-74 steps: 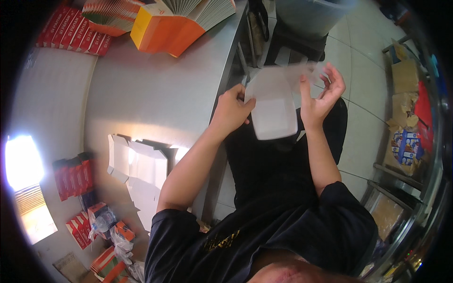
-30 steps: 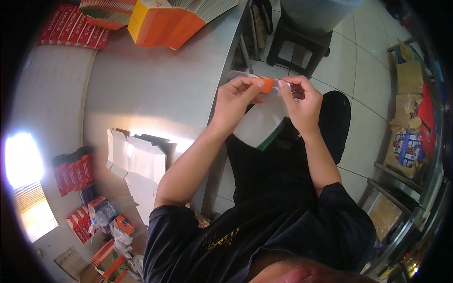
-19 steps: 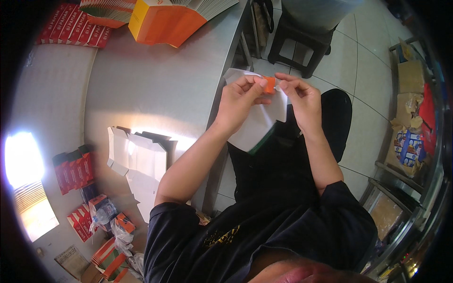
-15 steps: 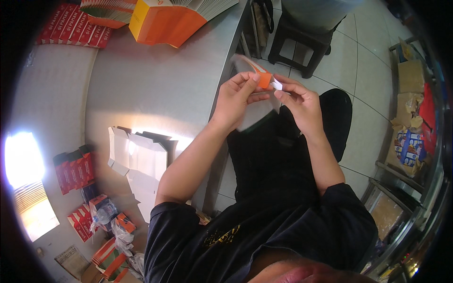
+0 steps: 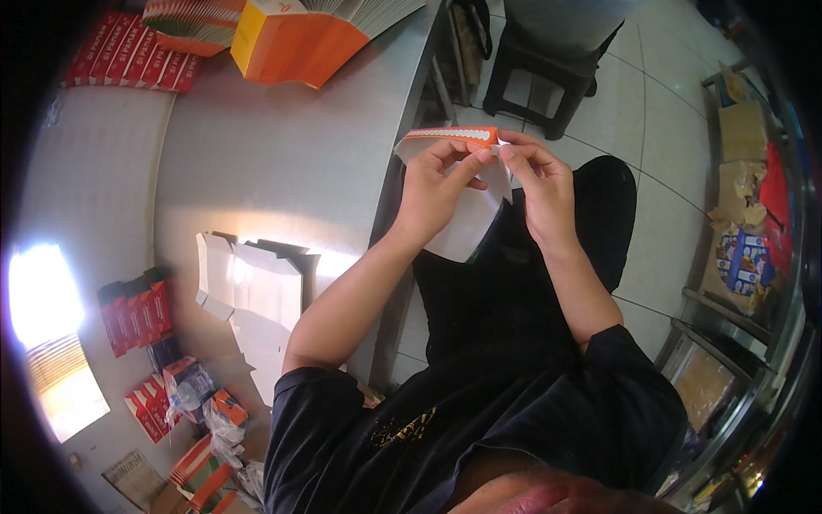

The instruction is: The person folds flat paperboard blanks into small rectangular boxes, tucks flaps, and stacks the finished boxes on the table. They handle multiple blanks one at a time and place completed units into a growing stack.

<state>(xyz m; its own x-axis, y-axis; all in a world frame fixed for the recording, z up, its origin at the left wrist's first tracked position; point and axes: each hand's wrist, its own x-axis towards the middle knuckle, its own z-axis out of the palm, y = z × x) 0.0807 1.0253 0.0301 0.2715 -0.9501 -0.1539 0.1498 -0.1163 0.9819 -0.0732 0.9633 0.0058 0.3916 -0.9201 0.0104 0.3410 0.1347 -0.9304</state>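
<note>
Over my lap, just past the table's edge, I hold a partly folded cardboard box (image 5: 467, 224) with a white inside and an orange side strip with a scalloped pattern. My left hand (image 5: 439, 184) grips its orange strip between thumb and fingers. At the corner of that strip, my right hand (image 5: 541, 184) pinches a small white flap, its thumb close to my left thumb. On the table, left of my forearm, lie flat unfolded white cardboard blanks (image 5: 261, 291).
The metal table (image 5: 282, 146) spans the left. A stack of orange cartons (image 5: 291, 43) and red boxes (image 5: 128, 56) stand at its far end. A dark plastic stool (image 5: 552, 81) carries a tub. Bags and red boxes lie lower left; shelving (image 5: 741, 343) lines the right.
The box has turned in my hands, so its orange strip now lies nearly level with the scalloped pattern showing. My hands have drawn closer together at the strip's corner.
</note>
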